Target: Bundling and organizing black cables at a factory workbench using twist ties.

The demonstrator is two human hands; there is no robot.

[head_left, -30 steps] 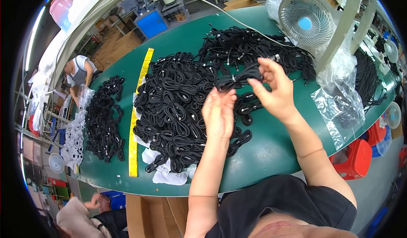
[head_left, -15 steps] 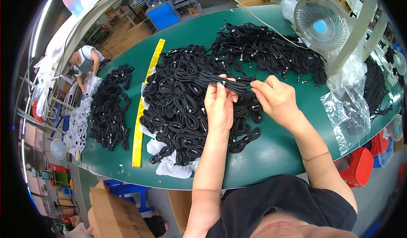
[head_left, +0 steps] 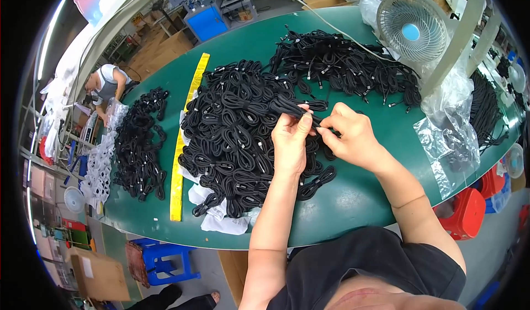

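Note:
A coiled black cable bundle [head_left: 287,106] is gripped in my left hand [head_left: 290,144], the thumb pressed along its near side. Close beside it, my right hand [head_left: 353,134] has thumb and forefinger pinched together at the bundle's right end. What exactly those fingertips hold is too small to make out. Both hands are over the right part of a large pile of coiled black cables [head_left: 226,128], which lies on the green table [head_left: 364,199]. One separate cable coil [head_left: 317,183] rests at the pile's lower right edge.
Yellow strip [head_left: 187,144] divides the pile from more cables [head_left: 141,144] at left. Another cable heap [head_left: 348,62] lies at the back, near a fan [head_left: 411,31] and clear plastic bags [head_left: 450,144]. A co-worker [head_left: 107,86] stands far left. Red stools [head_left: 466,213] stand at right.
My right hand has come left, closer to my left hand. The bundle has turned within my left hand. At the lower left, a cardboard box has shifted left, uncovering a blue stool.

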